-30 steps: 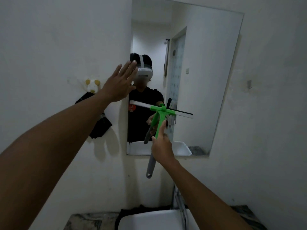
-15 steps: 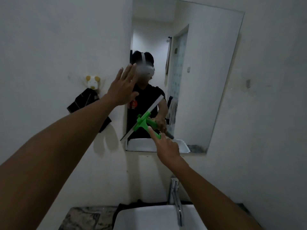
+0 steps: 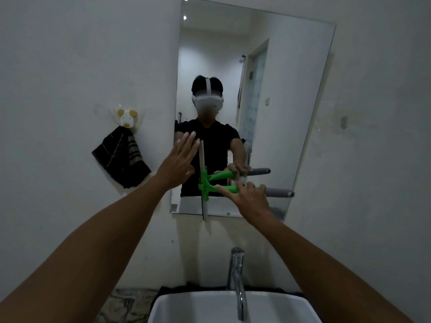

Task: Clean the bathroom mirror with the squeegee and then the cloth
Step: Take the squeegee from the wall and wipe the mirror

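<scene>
Wiping now: the right hand [image 3: 250,201] is wrapped around the squeegee [image 3: 218,186] handle, holding the blade upright against the lower left of the mirror [image 3: 291,94].
Blade position: its lower end hangs past the mirror's bottom edge, over the wall.
Left hand [image 3: 178,165]: fingers spread flat, holding nothing, at the mirror's left edge just beside the blade.
Cloth [image 3: 121,157]: hangs on a wall hook left of the mirror, untouched.
Risk, streaks: part of the blade is off the glass, so a sideways pull would likely leave an uneven strip.
Risk, snagging: the overhanging end could catch the bottom edge and twist the handle in the grip.
Risk, smudges: the open palm may mark the glass.
</scene>
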